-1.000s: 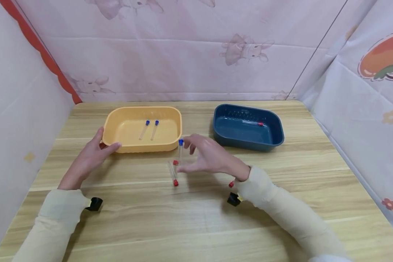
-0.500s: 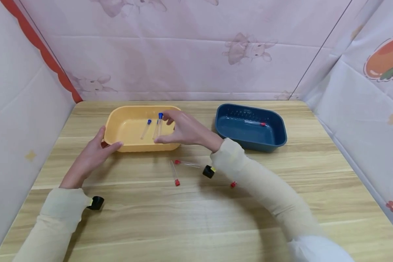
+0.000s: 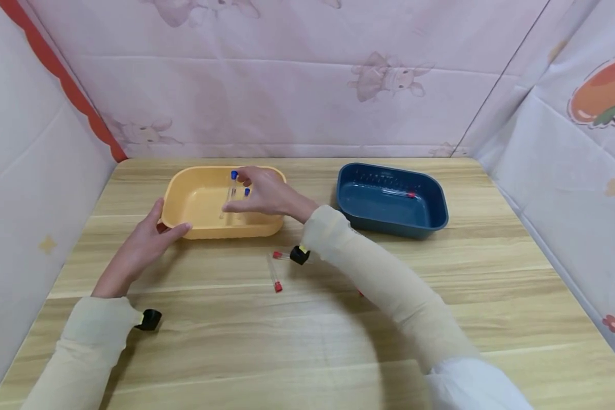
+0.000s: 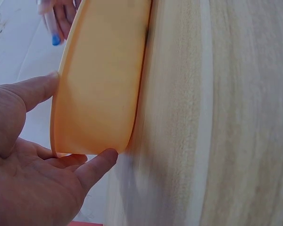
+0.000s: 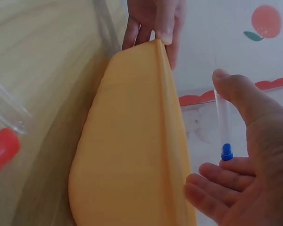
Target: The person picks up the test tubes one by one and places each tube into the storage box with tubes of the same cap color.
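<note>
My left hand (image 3: 140,245) grips the near left corner of the yellow basin (image 3: 210,232), thumb at the rim and fingers along the outer wall. Over the basin, my right hand (image 3: 266,193) pinches a clear test tube (image 5: 223,120) end to end between thumb and a finger. Its blue cap is at the finger end, pointing up in the head view. Inside the basin lies another blue-capped tube (image 3: 247,192), partly hidden by the right hand. A further tube there is overlapped by the held one and hard to make out.
Right of the yellow basin stands a dark blue basin (image 3: 389,226) with a red-capped tube (image 3: 400,193) inside. On the table lie two red-capped tubes, one upright in view (image 3: 275,276), one sideways (image 3: 282,255) under the right wrist camera. Another red cap (image 3: 360,294) peeks out beside the right sleeve.
My right hand has carried the blue-capped tube left, from beside the yellow basin's right end to over its inside. My left hand stays at the basin's corner.
</note>
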`<state>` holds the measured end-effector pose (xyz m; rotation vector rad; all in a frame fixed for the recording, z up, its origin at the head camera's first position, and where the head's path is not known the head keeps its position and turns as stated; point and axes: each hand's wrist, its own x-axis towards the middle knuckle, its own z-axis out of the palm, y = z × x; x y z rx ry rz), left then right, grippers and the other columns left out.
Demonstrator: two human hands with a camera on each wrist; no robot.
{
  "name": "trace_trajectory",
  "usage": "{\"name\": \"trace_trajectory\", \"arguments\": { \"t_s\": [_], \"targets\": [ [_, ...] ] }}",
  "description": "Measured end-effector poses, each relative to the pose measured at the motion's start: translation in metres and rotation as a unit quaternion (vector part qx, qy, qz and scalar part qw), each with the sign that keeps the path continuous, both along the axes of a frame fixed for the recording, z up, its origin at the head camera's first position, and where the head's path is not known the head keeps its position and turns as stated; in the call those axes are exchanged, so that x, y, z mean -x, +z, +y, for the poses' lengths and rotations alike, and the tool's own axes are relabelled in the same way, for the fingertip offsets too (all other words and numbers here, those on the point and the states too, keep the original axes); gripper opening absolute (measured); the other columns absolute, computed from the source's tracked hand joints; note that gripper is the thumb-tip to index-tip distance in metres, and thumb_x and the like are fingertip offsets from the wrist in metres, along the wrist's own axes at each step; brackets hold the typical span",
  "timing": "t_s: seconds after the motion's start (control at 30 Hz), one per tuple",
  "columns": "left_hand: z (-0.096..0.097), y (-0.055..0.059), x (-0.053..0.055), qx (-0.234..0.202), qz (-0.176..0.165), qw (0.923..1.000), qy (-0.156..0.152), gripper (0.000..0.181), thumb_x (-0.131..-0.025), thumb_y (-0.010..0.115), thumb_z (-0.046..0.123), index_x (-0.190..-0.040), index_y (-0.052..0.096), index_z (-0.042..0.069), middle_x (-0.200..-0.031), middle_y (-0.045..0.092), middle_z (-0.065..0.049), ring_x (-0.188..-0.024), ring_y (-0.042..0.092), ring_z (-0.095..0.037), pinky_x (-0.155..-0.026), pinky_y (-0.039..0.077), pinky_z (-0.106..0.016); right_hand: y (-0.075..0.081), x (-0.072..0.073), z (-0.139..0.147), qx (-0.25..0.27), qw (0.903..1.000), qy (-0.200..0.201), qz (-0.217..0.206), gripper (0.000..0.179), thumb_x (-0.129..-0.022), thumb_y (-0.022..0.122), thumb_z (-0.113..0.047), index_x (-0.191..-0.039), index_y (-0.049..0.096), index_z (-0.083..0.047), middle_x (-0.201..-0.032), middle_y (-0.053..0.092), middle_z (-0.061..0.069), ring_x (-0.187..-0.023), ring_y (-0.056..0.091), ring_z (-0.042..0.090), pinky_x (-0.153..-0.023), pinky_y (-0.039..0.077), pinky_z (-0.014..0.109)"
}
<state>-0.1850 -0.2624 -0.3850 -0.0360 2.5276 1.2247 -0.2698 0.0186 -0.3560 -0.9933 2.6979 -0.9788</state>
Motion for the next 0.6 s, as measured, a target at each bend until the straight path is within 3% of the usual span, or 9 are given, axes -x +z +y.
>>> {"name": "trace_trajectory", "arguments": {
  "t_s": [0.2,0.4,0.6],
  "targets": [
    [0.001,0.003,-0.002,0.002,0.000,1.0000,0.002,0.111,-0.099,0.053,0.067,-0.160,-0.023,0.013,-0.169,-0.010,-0.021,-0.154,0.005,-0.048,-0.118,0.013,-0.070,-0.005,0.010,-0.014,-0.026,0.9996,0.002,-0.011,0.079,-0.086,0.078,-0.059,-0.140,0.057,-0.005,-0.135,0.062,0.009,-0.123,0.059,0.023,-0.098,0.049,0.026],
    [0.000,0.002,-0.002,-0.004,0.001,1.0000,-0.002,0.110,-0.099,0.053,0.065,-0.159,-0.023,0.014,-0.169,-0.010,-0.022,-0.154,0.006,-0.047,-0.118,0.012,-0.070,-0.014,0.019,-0.027,-0.033,0.9994,0.009,0.001,0.070,-0.084,0.079,-0.061,-0.127,0.062,-0.008,-0.124,0.066,0.008,-0.104,0.061,0.015,-0.087,0.050,0.025],
    [-0.001,-0.001,0.000,-0.005,-0.002,1.0000,0.000,0.111,-0.098,0.053,0.068,-0.160,-0.023,0.016,-0.170,-0.009,-0.021,-0.154,0.008,-0.048,-0.117,0.014,-0.071,-0.025,0.023,-0.038,-0.044,0.9988,0.000,-0.021,0.082,-0.084,0.078,-0.063,-0.140,0.057,-0.008,-0.130,0.063,0.005,-0.105,0.059,0.013,-0.088,0.050,0.023]
  ]
}}
